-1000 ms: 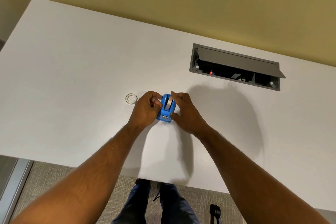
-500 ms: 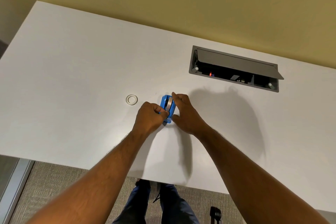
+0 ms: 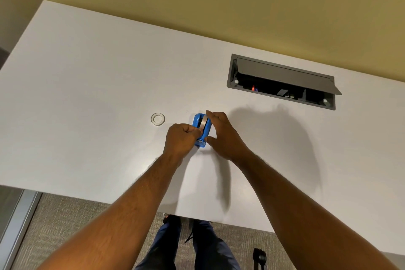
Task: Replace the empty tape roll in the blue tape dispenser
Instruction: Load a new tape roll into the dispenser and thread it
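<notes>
The small blue tape dispenser (image 3: 202, 130) stands on the white table (image 3: 87, 94), with a tape roll in it that shows a grey band on top. My right hand (image 3: 223, 136) grips the dispenser from its right side, index finger at the far end and thumb at the near end. My left hand (image 3: 180, 139) is closed at the dispenser's left side, thumb and fingertips pinched at the tape near the front cutter. An empty white tape core (image 3: 158, 119) lies flat on the table to the left, apart from both hands.
A grey cable box (image 3: 282, 82) with its lid tilted open is sunk into the table at the back right. The table's near edge runs just below my forearms, with carpet and my legs beneath. A yellow wall is behind the table.
My left hand has slid from the far part of the dispenser toward its front end, fingers pinched. The right hand has stayed on the dispenser.
</notes>
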